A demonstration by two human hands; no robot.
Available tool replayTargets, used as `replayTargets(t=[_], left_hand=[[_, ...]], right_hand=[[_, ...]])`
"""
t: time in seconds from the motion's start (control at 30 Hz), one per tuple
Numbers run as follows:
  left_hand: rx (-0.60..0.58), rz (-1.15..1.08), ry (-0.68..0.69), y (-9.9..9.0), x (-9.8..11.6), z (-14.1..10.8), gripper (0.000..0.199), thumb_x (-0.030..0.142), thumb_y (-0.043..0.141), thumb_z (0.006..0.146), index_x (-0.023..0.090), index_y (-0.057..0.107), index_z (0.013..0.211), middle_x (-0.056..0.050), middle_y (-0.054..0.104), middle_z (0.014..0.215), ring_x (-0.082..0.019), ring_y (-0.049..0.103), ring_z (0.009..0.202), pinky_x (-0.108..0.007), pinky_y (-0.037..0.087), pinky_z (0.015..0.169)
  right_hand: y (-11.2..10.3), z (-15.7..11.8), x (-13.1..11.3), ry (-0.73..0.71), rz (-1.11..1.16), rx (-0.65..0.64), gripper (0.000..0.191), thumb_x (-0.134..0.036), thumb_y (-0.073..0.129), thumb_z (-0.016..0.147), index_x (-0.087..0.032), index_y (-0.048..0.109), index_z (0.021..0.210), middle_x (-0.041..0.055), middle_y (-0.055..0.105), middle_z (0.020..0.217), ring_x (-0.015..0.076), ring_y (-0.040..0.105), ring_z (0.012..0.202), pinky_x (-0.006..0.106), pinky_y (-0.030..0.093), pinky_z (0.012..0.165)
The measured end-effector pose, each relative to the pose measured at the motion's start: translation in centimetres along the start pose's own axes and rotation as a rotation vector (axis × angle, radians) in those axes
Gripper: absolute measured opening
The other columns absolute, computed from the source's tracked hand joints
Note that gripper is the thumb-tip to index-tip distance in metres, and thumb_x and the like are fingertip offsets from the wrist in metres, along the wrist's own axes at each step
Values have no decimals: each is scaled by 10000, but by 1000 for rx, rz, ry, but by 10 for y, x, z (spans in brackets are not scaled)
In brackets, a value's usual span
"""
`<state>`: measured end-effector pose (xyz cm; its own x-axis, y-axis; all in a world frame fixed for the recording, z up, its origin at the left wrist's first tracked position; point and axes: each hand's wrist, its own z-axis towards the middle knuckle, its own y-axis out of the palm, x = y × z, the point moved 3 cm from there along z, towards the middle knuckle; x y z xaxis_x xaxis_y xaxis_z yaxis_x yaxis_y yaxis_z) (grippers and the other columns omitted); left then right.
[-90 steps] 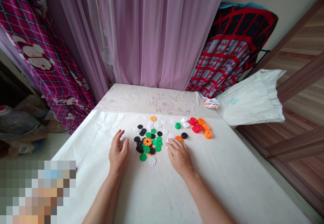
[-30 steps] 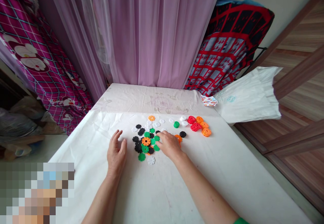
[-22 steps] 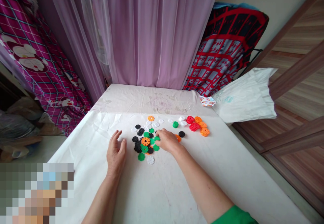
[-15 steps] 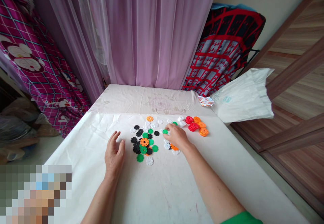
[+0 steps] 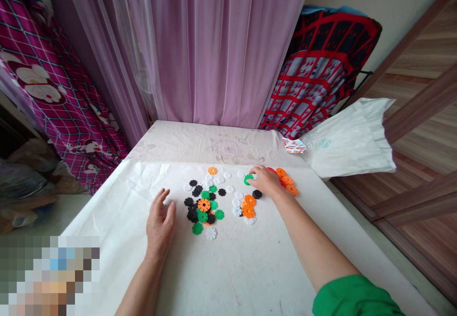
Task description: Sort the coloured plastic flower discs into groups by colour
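Note:
Notched plastic snowflake discs in several colours lie on a white-covered table [image 5: 228,268]. My right hand [image 5: 267,181] reaches over the far right part of the discs, its fingertips pinching at a green disc [image 5: 247,179]. Whether one or more green discs are there is hard to see. My left hand [image 5: 160,221] rests at the left of the main mixed pile, fingers spread and holding nothing. That pile has black discs [image 5: 192,212], an orange disc [image 5: 203,205], a green disc [image 5: 197,229] and a white disc [image 5: 211,233].
Orange discs [image 5: 290,185] are grouped right of my right hand, with red discs partly hidden behind it. A black disc [image 5: 257,194] and more orange discs [image 5: 249,206] lie nearer. A white bag [image 5: 352,137] hangs at the right table edge. A purple curtain [image 5: 221,49] stands behind.
My right hand has moved right and slightly away from me, from the middle of the discs to the green disc near the red ones. My left hand stays almost still.

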<state>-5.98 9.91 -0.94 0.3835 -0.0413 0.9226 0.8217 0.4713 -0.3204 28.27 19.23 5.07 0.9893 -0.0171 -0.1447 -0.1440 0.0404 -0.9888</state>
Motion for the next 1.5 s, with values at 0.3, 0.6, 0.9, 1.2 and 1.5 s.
replayTargets(t=[0.3,0.6,0.9,1.2,1.5], left_hand=[[4,-10,6,0,4,0,399,398,540,855,272,595,1230,-49,513,1441,-235,478,1314,-404,340,1132],[6,0,19,-1,-1,0,396,387,546,860,276,595,1237,-55,514,1438,-232,495,1300,-403,348,1128],[2,3,14,0,1,-1,400,373,552,858,277,590,1245,-53,512,1440,-231,485,1310,-404,333,1139],[17,0,17,1,2,-1,378,362,544,861,280,603,1225,-46,523,1431,-227,492,1304,-396,344,1131],[13,10,17,1,-1,0,389,351,537,862,266,593,1238,-57,521,1432,-226,502,1293,-400,354,1122]], right_hand=[[-6,0,-14,-247,-133,-79,350,-253,624,788,-298,672,1132,28,686,1158,239,509,1122,343,354,921],[-4,9,-13,-217,-186,-114,310,-229,593,796,-292,704,1078,32,712,1083,230,541,1074,332,362,889],[4,-43,-70,-352,62,-107,221,-244,536,878,-273,723,991,19,715,1058,184,587,1025,290,390,890],[29,-75,-124,-158,121,-227,244,-331,591,843,-272,672,1066,41,654,1111,204,622,1013,275,418,759],[29,-71,-119,-98,241,-189,99,-242,572,832,-244,661,874,-2,711,926,155,634,866,243,373,692]])
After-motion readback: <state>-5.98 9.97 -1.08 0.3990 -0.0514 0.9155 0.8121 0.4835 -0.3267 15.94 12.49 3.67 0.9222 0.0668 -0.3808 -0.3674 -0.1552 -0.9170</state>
